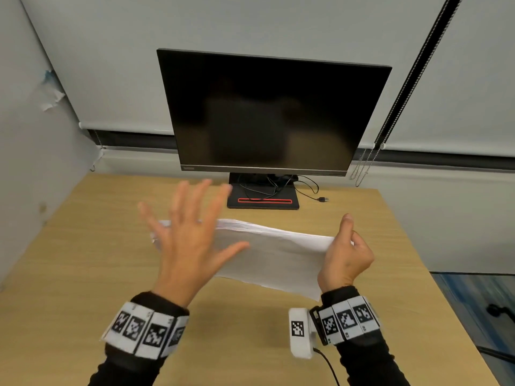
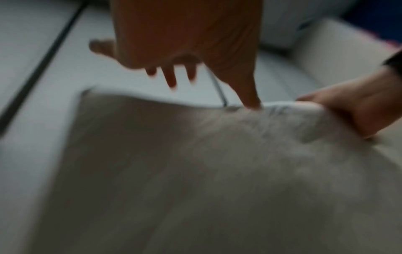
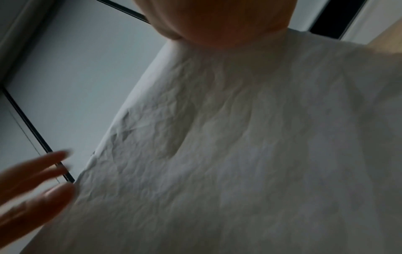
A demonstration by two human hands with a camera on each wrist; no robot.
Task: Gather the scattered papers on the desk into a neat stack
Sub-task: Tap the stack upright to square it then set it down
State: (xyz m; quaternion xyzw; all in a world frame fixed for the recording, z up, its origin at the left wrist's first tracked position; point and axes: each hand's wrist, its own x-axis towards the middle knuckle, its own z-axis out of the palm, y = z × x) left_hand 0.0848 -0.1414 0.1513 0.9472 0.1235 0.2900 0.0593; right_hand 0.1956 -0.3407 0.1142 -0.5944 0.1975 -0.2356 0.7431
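Note:
A sheaf of white, slightly crumpled papers [image 1: 273, 254] is lifted off the wooden desk [image 1: 92, 274]. My right hand [image 1: 345, 252] grips its right end, thumb up. My left hand [image 1: 192, 232] is spread with straight fingers over the sheaf's left end, blurred; contact is unclear. The left wrist view shows the papers [image 2: 195, 171] from below, my left hand [image 2: 185, 56] above them and the right hand [image 2: 356, 111] holding the far end. In the right wrist view the wrinkled paper [image 3: 239, 146] fills the frame, with the right thumb [image 3: 217, 20] on top and the left fingers [image 3: 37, 185] at the lower left.
A dark monitor [image 1: 273, 112] on a black stand [image 1: 263, 200] sits at the back of the desk, with a loose cable and plug [image 1: 323, 199] beside it. Blinds with bead chains [image 1: 362, 168] hang behind. The desk's right edge drops to a blue floor [image 1: 473, 302].

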